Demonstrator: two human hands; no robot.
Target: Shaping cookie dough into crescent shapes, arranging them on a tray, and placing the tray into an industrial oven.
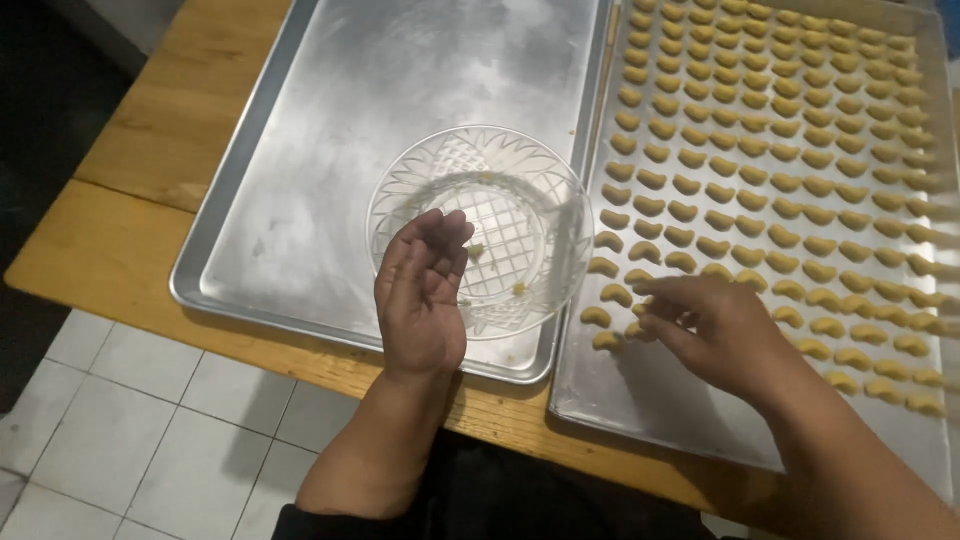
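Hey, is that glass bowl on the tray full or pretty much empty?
Nearly empty: through the glass bowl only two small dough bits show on its bottom.

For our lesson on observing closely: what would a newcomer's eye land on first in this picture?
First, the rows of small yellow crescent-shaped dough pieces filling the metal baking tray on the right, where the right hand reaches to the nearest row. Next, the clear cut-glass bowl on the bare silver tray on the left, with the left hand held palm up, open, over its near rim.
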